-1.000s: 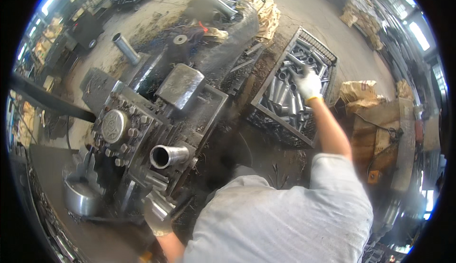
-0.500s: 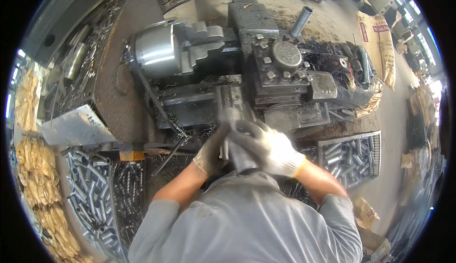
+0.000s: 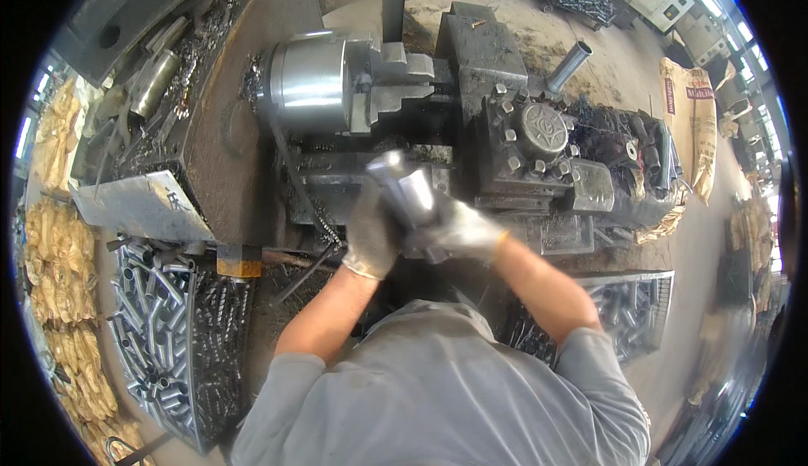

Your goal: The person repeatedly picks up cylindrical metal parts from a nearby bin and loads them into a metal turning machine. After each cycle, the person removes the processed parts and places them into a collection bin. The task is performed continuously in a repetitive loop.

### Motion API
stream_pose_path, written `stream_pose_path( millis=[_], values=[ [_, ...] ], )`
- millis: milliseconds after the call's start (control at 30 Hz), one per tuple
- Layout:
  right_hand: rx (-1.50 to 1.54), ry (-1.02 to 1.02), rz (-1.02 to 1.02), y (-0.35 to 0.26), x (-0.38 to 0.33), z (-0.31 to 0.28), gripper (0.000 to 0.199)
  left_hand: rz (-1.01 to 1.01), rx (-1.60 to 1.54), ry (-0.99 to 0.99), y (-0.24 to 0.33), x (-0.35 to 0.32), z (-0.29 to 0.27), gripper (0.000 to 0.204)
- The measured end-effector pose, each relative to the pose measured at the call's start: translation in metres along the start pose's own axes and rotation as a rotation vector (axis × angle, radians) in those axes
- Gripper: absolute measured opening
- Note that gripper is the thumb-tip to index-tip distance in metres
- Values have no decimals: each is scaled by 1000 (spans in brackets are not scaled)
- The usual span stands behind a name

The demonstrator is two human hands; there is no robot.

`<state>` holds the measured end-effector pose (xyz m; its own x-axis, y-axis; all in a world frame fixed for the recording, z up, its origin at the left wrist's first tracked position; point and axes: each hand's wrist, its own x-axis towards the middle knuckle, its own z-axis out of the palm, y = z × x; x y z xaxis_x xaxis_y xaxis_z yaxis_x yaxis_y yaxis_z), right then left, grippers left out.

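Observation:
A shiny metal cylinder [image 3: 410, 197], stepped and tilted with its top leaning left, is held between my hands in front of the lathe. My left hand [image 3: 370, 234], in a pale glove with a dark palm, is closed along its left side. My right hand [image 3: 467, 230], gloved likewise, grips its lower right part. Motion blurs both hands, and some fingers are hidden. Beyond the cylinder is the lathe chuck [image 3: 310, 83] with its stepped jaws [image 3: 396, 100]. To the right stands the square tool post [image 3: 539, 133] with several bolts.
A bin of cut metal tubes [image 3: 151, 331] stands at the lower left; another tube bin [image 3: 635, 310] is at the lower right. An upright tube [image 3: 570, 66] stands behind the tool post. A thin rod [image 3: 303, 276] juts out near my left forearm. Paper sacks [image 3: 692, 121] stand far right.
The metal cylinder has tilted left and shows more plainly above my hands. My hands have spread to its two sides and the right forearm reaches farther forward. The view has shifted slightly.

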<state>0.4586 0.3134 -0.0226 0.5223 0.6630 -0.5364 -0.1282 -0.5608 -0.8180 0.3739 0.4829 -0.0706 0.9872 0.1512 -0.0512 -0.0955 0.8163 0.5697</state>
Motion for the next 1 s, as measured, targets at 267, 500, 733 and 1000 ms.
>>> stream_pose_path(
  millis=[267,500,733,1000],
  values=[
    [-193,340,-674,-59,-70,-56,91,-335,325,-80,-21,97,-50,47],
    [-1529,579,-570,-130,17,-209,59,50,1259,11,-59,124,-17,38],
    [-1076,60,-75,-98,129,-229,58,-10,777,366,-9,-32,-75,32],
    [-822,-80,-254,-90,168,-229,68,534,47,1070,60,-169,-202,53]
  ],
)
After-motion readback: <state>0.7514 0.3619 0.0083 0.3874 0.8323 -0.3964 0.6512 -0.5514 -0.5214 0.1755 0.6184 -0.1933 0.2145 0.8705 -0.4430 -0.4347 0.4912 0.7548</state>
